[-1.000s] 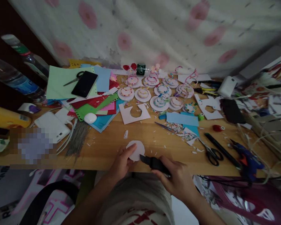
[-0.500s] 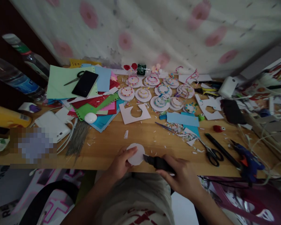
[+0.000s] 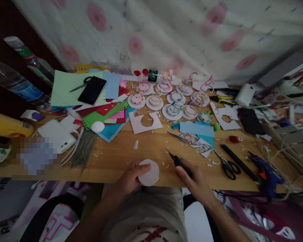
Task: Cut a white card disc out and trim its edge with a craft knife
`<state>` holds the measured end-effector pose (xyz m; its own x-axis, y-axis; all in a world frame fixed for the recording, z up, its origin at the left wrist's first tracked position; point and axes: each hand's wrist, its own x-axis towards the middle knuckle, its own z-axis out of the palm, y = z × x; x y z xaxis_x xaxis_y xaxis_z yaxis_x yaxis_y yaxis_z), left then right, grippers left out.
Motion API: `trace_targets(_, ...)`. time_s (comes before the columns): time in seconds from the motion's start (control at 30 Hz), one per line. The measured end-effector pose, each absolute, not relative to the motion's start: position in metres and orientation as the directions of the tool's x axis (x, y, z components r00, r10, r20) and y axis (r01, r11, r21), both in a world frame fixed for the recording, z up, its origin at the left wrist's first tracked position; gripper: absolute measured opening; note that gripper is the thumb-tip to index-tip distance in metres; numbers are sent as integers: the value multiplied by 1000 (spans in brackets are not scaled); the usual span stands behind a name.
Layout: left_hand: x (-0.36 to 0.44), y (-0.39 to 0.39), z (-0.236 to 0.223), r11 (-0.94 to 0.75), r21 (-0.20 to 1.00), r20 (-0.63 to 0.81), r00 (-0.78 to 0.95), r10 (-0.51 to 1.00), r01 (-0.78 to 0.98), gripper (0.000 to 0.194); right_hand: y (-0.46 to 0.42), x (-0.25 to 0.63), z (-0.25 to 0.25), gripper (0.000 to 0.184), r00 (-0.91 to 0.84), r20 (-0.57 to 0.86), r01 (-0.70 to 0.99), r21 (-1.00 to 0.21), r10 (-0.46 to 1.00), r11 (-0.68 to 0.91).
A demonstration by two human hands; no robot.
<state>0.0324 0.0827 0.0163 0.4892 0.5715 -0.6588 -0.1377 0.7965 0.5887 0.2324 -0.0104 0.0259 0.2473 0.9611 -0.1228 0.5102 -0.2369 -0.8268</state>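
Observation:
My left hand [image 3: 130,178] pinches a white paper disc [image 3: 149,172] at the near edge of the wooden table [image 3: 116,158]. To its right, my right hand [image 3: 194,178] grips a black tool [image 3: 178,160] whose thin tip points up and left over the table, apart from the disc. Behind them stand several small round paper cake models [image 3: 171,109] with coloured trim.
A pile of coloured paper sheets [image 3: 101,111] with a black phone [image 3: 92,90] lies at the back left. Black scissors [image 3: 227,164], a black pen [image 3: 238,161] and a blue glue gun [image 3: 265,168] lie to the right. White cut card [image 3: 143,122] sits mid-table.
The right hand has swung the black tool away from the disc's edge, up and to the right. The left hand still holds the disc, shifted slightly toward me.

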Motion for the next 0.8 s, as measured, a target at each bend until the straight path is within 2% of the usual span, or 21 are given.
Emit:
trace_targets(0.07, 35, 83, 17, 804, 589, -650, 541, 533, -85, 34, -6, 218, 30, 48, 206, -221, 264, -925, 953, -272)
trace_targets(0.17, 39, 80, 17, 795, 606, -637, 583, 505, -27, 36, 2, 196, 34, 47, 133, -372, -36, -928, 919, -371)
trace_targets(0.23, 42, 78, 17, 776, 629, -628, 564, 536, -38, 36, 8, 184, 33, 45, 152, -418, -151, -906, 896, -396)
trace_targets(0.3, 44, 75, 18, 746, 661, -612, 522, 593, -73, 36, 11, 178, 32, 40, 245, -387, -160, -921, 889, -356)
trace_targets(0.33, 45, 73, 18, 729, 679, -601, 501, 623, -92, 39, 11, 177, 31, 36, 300, -334, -106, -943, 893, -316)
trace_targets(0.4, 46, 72, 20, 697, 706, -578, 465, 671, -128, 51, 8, 179, 31, 28, 343, -173, 108, -969, 923, -222)
trace_targets(0.5, 48, 73, 22, 671, 721, -561, 420, 713, -176, 59, -5, 190, 34, 22, 219, 1, 466, -878, 976, -104)
trace_targets(0.63, 48, 78, 24, 665, 716, -563, 388, 730, -213, 58, -20, 202, 41, 25, 71, 19, 730, -682, 997, -39)
trace_targets(0.73, 47, 79, 23, 674, 704, -566, 397, 723, -224, 54, -24, 202, 43, 28, 27, 25, 830, -558, 999, -8)
trace_targets(0.8, 47, 79, 22, 681, 695, -561, 418, 715, -232, 52, -23, 200, 41, 28, 22, 23, 857, -515, 1000, -7)
